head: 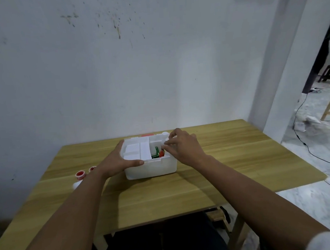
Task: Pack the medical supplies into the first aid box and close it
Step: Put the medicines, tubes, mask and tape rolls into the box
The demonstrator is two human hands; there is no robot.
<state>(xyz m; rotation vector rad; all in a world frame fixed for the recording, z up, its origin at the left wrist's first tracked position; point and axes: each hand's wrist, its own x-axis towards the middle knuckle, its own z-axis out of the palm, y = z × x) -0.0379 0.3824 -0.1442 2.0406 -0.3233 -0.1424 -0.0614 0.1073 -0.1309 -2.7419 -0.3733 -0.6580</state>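
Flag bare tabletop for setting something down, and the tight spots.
Free: the wood right of the first aid box out to the right edge of the table; also the near strip before the box, crossed by both forearms. Crowded: red-topped jars left of the box; a white bottle behind it.

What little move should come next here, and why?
Probably lower the right hand into the open right compartment of the white plastic first aid box and let go: its curled fingers hover above green and red items there, while the left hand grips the box's near-left corner, steadying it. What the fingers pinch is unclear.
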